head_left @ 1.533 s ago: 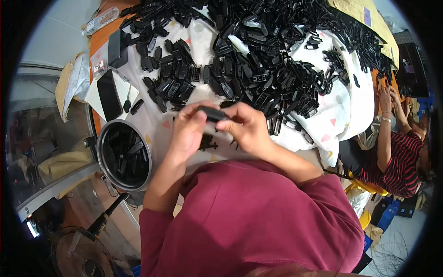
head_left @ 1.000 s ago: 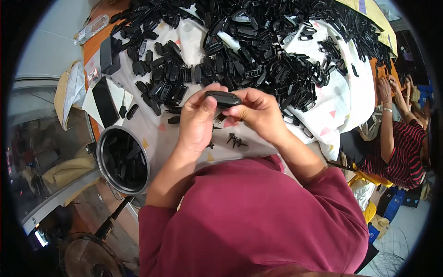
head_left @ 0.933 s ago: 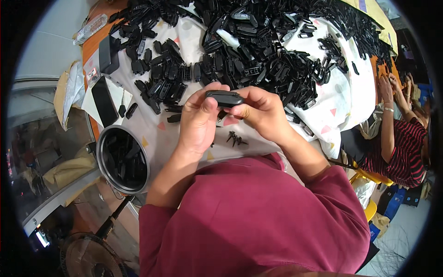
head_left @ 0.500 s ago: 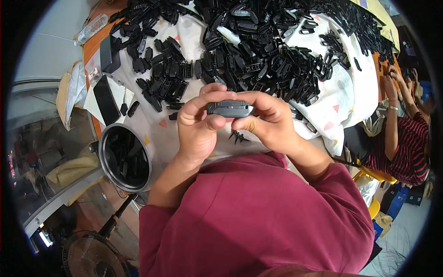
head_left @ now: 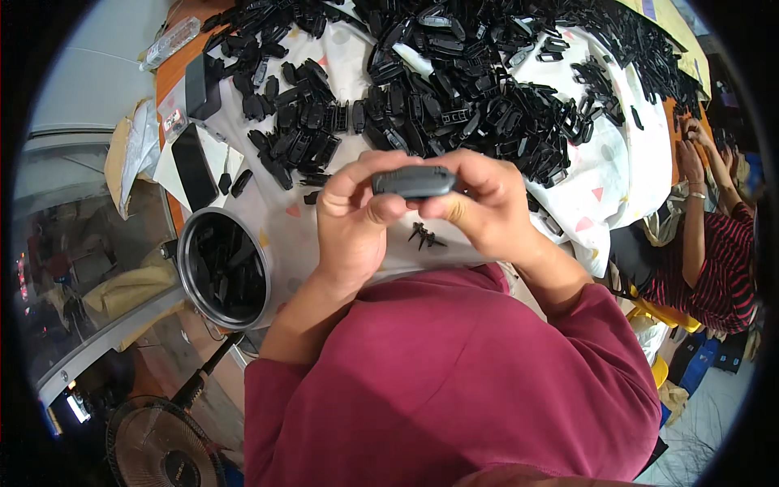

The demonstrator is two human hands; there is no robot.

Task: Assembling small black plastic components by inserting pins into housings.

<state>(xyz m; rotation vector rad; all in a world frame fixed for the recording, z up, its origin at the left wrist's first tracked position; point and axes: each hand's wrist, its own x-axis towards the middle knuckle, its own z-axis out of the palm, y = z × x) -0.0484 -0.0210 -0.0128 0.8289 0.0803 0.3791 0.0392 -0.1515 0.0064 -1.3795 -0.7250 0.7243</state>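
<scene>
Between my two hands, above the near part of the table, is a dark grey oblong plastic casing [head_left: 414,183] with rounded ends. My left hand [head_left: 355,215] grips its left end with thumb and fingers. At its right end, my right hand [head_left: 487,203] pinches it, thumb below and fingers above. A few small black parts [head_left: 424,236] lie on the cloth just under the hands. Beyond them spreads a big heap of black plastic parts [head_left: 438,114]. Fingertips hide both ends of the casing.
A round metal bowl [head_left: 185,268] holding black parts stands at left. Behind it lie a black phone [head_left: 195,168] and a dark box [head_left: 200,85]. A clear bottle [head_left: 173,42] lies at far left. A fan [head_left: 162,446] is below. A person in stripes [head_left: 714,260] works at right.
The casing has been tilted in my hands, so its seam and slots show less and a smoother grey face shows. The whole view has shifted slightly.
</scene>
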